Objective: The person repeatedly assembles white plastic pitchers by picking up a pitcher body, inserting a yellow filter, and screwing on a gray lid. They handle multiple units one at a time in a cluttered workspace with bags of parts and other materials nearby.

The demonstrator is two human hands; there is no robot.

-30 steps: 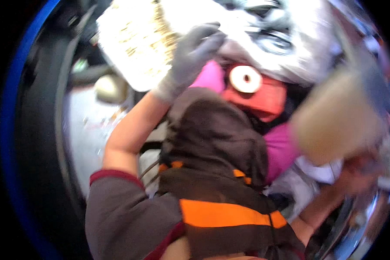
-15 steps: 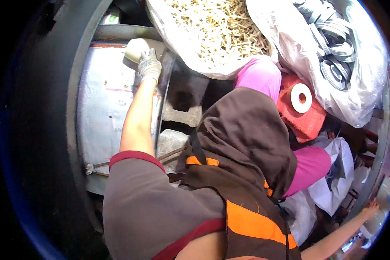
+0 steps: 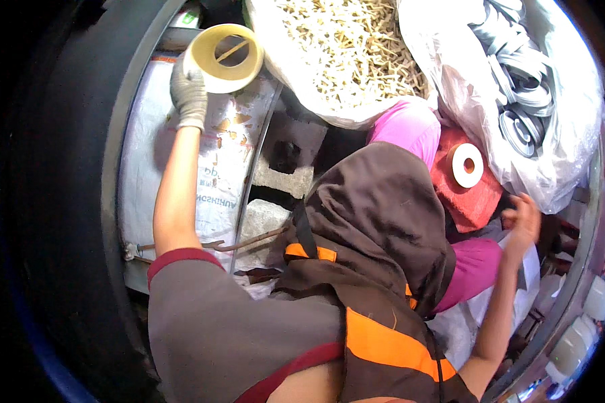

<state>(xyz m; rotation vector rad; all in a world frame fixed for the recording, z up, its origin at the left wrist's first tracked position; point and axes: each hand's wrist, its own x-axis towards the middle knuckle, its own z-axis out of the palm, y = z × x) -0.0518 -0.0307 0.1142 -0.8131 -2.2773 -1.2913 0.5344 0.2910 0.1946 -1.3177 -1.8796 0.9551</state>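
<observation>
My left hand (image 3: 189,94), in a pale knit glove, is closed on the side of a pale yellow cup-shaped plastic piece (image 3: 247,72). It is tilted so its round mouth shows; deep inside is a dark round opening with a thin bar across it. Below them lies a surface covered in white printed sacking (image 3: 161,154), with small brownish scraps (image 3: 232,124) on it. My right hand (image 3: 523,218) is bare and in the air beside a red cloth-covered block (image 3: 460,198). Its fingers are loosely bent and apart, with nothing in them. A cream ring-shaped roll (image 3: 459,165) rests on the block.
Ahead stands a white sack (image 3: 329,115) full of small cream-coloured pieces (image 3: 356,54). To its right, a clear plastic bag (image 3: 565,154) holds coiled grey strips (image 3: 528,77). Concrete blocks (image 3: 286,181) sit left of my legs. A curved metal edge (image 3: 117,134) runs along the left.
My left hand has gripped the yellow piece at its left side and tipped it up, so its mouth now shows. My right hand has come in from the far lower right toward the red block.
</observation>
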